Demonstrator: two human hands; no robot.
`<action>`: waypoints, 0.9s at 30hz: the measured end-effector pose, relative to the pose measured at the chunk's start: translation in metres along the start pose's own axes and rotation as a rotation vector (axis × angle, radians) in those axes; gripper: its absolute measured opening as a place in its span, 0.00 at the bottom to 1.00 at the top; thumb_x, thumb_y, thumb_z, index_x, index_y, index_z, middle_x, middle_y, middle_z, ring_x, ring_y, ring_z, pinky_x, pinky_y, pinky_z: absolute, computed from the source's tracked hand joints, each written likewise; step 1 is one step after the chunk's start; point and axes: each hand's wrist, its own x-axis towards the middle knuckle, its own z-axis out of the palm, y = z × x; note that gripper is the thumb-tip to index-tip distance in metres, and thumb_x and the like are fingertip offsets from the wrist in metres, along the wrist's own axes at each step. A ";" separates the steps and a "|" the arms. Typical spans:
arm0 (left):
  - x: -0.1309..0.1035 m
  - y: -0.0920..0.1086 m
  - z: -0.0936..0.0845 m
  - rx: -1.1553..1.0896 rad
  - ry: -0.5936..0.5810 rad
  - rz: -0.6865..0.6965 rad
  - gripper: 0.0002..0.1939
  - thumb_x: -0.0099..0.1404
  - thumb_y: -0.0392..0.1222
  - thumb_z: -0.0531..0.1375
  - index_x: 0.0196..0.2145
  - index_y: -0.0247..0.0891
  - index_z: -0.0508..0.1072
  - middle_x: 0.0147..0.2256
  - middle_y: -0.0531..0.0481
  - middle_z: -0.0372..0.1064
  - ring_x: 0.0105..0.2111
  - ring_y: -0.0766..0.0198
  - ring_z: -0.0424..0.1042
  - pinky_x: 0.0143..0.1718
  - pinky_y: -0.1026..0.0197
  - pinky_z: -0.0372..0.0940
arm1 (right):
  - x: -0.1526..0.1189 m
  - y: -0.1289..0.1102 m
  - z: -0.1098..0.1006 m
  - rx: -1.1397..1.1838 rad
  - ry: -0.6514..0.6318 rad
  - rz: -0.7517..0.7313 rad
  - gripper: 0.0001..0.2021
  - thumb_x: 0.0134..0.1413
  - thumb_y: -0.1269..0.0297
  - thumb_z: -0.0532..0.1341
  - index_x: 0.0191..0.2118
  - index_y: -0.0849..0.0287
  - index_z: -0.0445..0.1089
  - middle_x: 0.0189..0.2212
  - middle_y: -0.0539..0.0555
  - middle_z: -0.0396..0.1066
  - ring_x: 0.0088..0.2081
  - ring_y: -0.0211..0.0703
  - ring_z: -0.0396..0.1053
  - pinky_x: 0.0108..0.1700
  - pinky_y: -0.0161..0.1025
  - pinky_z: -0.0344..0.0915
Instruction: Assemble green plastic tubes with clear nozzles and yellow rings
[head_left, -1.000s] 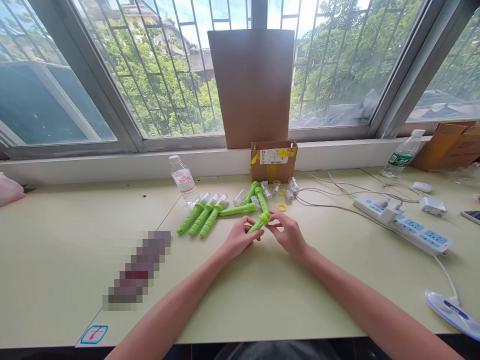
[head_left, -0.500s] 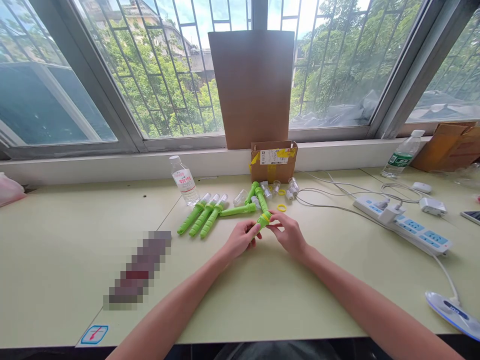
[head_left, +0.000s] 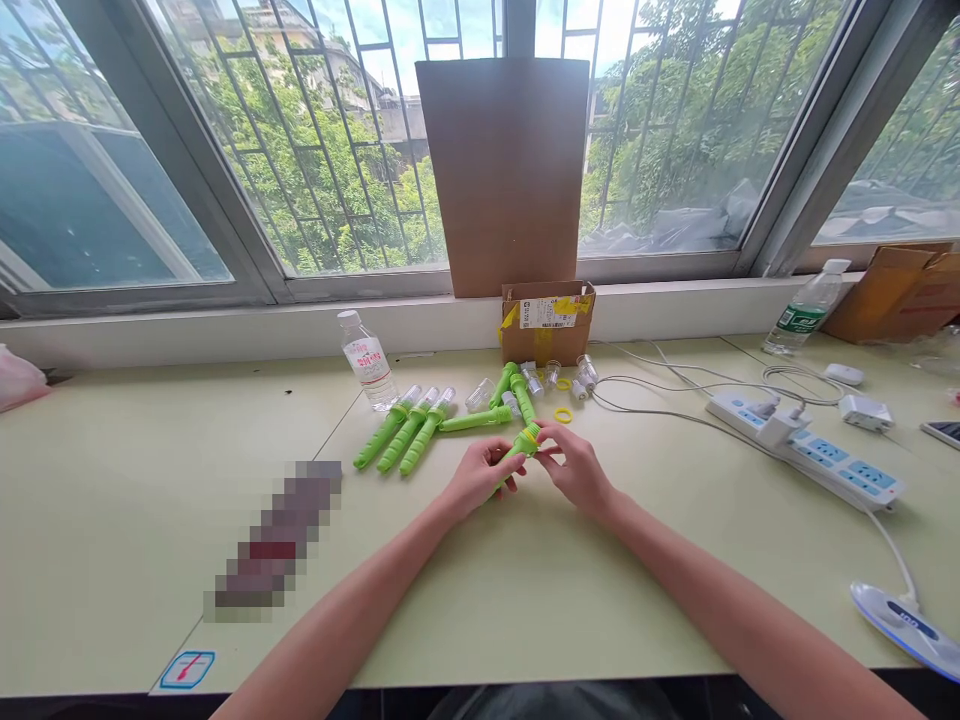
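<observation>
My left hand (head_left: 478, 480) is wrapped round a ridged green plastic tube (head_left: 516, 455), its threaded end tilted up and away from me. Around that end sits a yellow ring (head_left: 532, 434). The fingers of my right hand (head_left: 577, 472) pinch at the ring from the right; their tips are partly hidden. Just beyond lie loose green tubes (head_left: 475, 420), clear plastic caps (head_left: 587, 374) and more yellow rings (head_left: 562, 415). To the left, three green tubes with clear caps fitted, one of them a capped tube (head_left: 424, 443), rest side by side.
A water bottle (head_left: 367, 365) stands behind the capped tubes. At the back is a small cardboard box (head_left: 547, 345) below a brown board (head_left: 510, 180). On the right are a power strip (head_left: 817, 450), cables and another bottle (head_left: 802, 315). A blurred patch (head_left: 277, 535) lies left.
The yellow ring sits slightly differently on the tube's end, and a little more of the tube shows by my left thumb. Both hands stay in nearly the same place.
</observation>
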 end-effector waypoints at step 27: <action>-0.002 0.009 0.000 0.035 -0.062 0.002 0.20 0.61 0.57 0.54 0.27 0.35 0.67 0.18 0.57 0.61 0.13 0.74 0.58 0.14 0.70 0.52 | 0.001 0.003 -0.001 -0.008 0.021 -0.035 0.02 0.56 0.66 0.58 0.36 0.56 0.65 0.47 0.58 0.70 0.44 0.46 0.72 0.37 0.44 0.76</action>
